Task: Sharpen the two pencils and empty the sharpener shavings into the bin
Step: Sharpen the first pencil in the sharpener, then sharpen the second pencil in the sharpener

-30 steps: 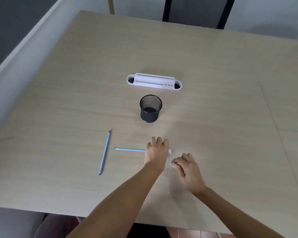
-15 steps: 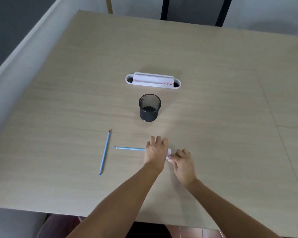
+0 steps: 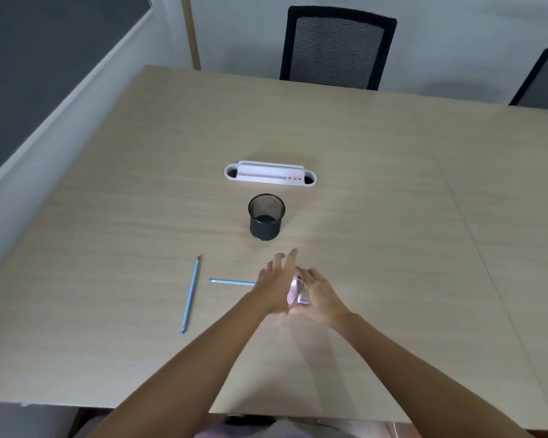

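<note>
Two blue pencils lie on the table: one runs almost lengthwise at the left, the other lies crosswise with its right end hidden behind my left hand. A small pink and white sharpener is held just above the table between my two hands. My right hand grips it from the right. The fingers of my left hand are spread and point away from me, with the palm against the sharpener's left side. The black mesh bin stands upright a short way beyond my hands.
A white desk organiser lies crosswise behind the bin. Two black mesh-backed chairs stand at the table's far edge. A wall with a dark panel runs along the left side. The table's near edge is right below my forearms.
My left hand has come off the crosswise pencil and spread its fingers. My right hand has raised and tilted the sharpener. My head has tipped up, showing the chairs.
</note>
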{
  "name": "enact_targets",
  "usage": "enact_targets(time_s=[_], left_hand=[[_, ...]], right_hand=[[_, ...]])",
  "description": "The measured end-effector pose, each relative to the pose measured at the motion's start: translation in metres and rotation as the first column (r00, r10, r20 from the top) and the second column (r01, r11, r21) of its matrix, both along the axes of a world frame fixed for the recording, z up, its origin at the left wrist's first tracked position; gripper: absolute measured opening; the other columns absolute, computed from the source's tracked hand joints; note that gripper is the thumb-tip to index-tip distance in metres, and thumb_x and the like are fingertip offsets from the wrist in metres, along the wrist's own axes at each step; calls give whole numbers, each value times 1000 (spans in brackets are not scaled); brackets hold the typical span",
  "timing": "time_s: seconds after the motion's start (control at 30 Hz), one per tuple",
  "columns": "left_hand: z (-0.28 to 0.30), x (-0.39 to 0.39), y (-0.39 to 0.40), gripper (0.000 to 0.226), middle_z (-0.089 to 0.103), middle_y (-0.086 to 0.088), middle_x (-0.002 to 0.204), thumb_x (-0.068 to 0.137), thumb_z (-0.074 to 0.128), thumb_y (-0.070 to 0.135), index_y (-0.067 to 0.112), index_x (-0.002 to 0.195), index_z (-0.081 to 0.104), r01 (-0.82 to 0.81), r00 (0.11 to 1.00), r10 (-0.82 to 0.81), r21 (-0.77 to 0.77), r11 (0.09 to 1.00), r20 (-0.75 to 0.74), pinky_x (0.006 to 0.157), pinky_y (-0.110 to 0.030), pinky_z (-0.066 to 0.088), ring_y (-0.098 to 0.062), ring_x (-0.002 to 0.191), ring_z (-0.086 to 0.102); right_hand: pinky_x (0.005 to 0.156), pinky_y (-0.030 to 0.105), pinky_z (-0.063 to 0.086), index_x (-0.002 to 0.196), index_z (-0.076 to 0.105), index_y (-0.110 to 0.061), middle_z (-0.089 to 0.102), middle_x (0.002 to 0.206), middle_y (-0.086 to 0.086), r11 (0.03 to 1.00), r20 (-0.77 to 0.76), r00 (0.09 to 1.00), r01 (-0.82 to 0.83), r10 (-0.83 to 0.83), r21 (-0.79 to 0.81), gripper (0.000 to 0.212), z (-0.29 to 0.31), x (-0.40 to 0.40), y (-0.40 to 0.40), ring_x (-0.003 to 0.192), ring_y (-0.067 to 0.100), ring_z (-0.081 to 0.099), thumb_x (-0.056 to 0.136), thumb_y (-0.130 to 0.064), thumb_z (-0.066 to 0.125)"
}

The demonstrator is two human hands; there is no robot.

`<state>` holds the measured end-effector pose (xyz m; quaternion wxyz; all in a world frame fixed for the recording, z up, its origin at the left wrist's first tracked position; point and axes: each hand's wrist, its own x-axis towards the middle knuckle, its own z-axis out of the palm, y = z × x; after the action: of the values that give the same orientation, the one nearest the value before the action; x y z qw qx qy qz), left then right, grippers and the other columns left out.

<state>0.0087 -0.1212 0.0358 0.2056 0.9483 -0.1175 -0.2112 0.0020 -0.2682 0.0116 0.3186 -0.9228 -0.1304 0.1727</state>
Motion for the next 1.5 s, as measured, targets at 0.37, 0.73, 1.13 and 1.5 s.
enact_targets(time_s=[0.37,0.73,1.13,1.5], left_hand=[[-18,0,53,24,63,-15,111,98,43,21,9,116,54,-146,974,133,-64,987,-182,77,-35,41,-35,100,57],[-31,5,63,35,53,-9,79,96,49,32,14,66,45,-118,980,110,-39,992,-168,67,-28,32,-26,74,45],[-30,0,79,59,53,2,74,68,57,76,21,56,40,-236,967,246,129,963,-70,76,-31,35,-21,77,49],[-28,-14,112,28,59,-15,101,100,40,25,8,110,59,-525,851,516,-207,825,-101,77,-33,45,-34,96,58]], right_hand=[[74,26,43,116,58,-11,59,105,11,997,94,995,-30,37,-74,48,6,4,11,86,28,58,73,-20,74],[76,30,41,115,55,-10,57,103,13,989,120,991,-48,65,-139,42,5,2,15,93,29,51,76,-17,69],[79,35,46,116,56,-13,59,103,10,988,147,987,-37,59,-151,42,6,1,16,94,29,50,76,-19,69],[79,34,45,119,55,-10,60,103,11,992,167,985,-31,52,-126,45,3,1,15,93,30,51,76,-18,69]])
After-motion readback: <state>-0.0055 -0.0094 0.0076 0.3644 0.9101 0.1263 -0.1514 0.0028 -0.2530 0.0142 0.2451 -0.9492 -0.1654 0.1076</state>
